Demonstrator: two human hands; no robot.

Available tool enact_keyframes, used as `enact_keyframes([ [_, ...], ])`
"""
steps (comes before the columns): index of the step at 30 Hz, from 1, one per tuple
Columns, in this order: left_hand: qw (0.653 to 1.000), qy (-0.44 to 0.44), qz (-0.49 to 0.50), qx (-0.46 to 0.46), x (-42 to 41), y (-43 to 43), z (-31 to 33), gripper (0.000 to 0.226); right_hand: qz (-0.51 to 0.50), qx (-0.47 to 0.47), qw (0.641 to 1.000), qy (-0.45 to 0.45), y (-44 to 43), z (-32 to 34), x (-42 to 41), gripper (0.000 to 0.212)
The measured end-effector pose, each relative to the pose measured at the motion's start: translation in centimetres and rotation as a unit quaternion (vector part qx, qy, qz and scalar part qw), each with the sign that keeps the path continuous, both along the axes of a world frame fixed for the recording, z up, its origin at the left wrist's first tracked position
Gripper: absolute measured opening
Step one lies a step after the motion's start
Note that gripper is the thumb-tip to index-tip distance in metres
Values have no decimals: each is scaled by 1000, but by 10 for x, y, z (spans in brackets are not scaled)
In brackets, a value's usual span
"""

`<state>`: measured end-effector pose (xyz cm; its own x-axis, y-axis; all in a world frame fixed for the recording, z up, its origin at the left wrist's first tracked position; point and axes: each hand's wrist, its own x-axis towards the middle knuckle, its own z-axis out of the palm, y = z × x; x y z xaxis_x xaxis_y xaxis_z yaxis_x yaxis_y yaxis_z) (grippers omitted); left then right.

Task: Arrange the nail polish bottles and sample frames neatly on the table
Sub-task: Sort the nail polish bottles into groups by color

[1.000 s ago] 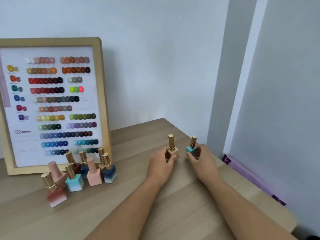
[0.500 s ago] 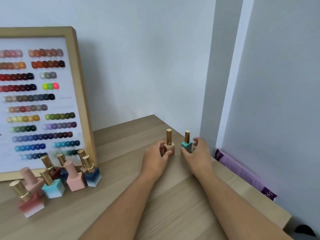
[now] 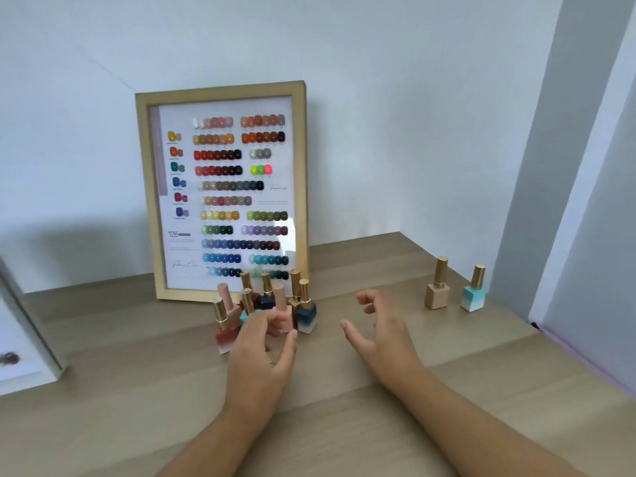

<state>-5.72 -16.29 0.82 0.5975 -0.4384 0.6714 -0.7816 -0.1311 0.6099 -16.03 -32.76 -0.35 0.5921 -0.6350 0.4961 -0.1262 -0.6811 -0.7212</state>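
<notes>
A wooden sample frame with rows of colour swatches leans against the back wall. Several nail polish bottles cluster in front of it, among them a red one, a pink one and a dark blue one. My left hand hovers just in front of this cluster, fingers apart, holding nothing. My right hand is open to the right of the cluster. A beige bottle and a teal bottle stand side by side far right, apart from both hands.
The wooden table meets a wall at the right, with a purple strip along that edge. A second white frame lies at the left edge, only partly in view.
Both hands have let go of the beige and teal bottles and moved left toward the cluster. The view has swung left, so the frame now shows in full.
</notes>
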Motion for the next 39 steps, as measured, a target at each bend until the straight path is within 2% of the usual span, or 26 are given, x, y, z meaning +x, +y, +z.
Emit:
enact_keyframes([
  [3,994,37,99,2,34,40,-2,36,28,28,998,40,15,-1,28,54],
  [5,987,85,132,41,52,56,-5,43,34,41,997,57,17,0,41,57],
  [8,972,178,101,115,58,47,-4,61,27,61,995,80,1,2,40,57],
  [10,968,198,70,136,63,42,-3,59,23,56,993,100,-1,1,43,54],
  [15,964,189,56,177,67,31,-2,46,27,47,990,133,1,3,50,44],
  [19,965,197,50,165,64,33,1,34,29,44,988,147,4,7,52,36],
  [23,972,183,18,148,51,36,7,30,46,51,992,102,5,9,37,27],
  [26,973,164,-43,158,27,27,9,28,45,56,996,60,-1,11,9,19],
  [29,968,144,-110,173,1,-2,11,27,14,51,998,47,-18,12,-26,20],
  [34,953,164,-192,167,-45,-76,12,26,-67,38,995,56,-60,14,-95,21],
  [39,944,165,-233,164,-88,-149,8,19,-160,69,984,45,-101,9,-147,18],
])
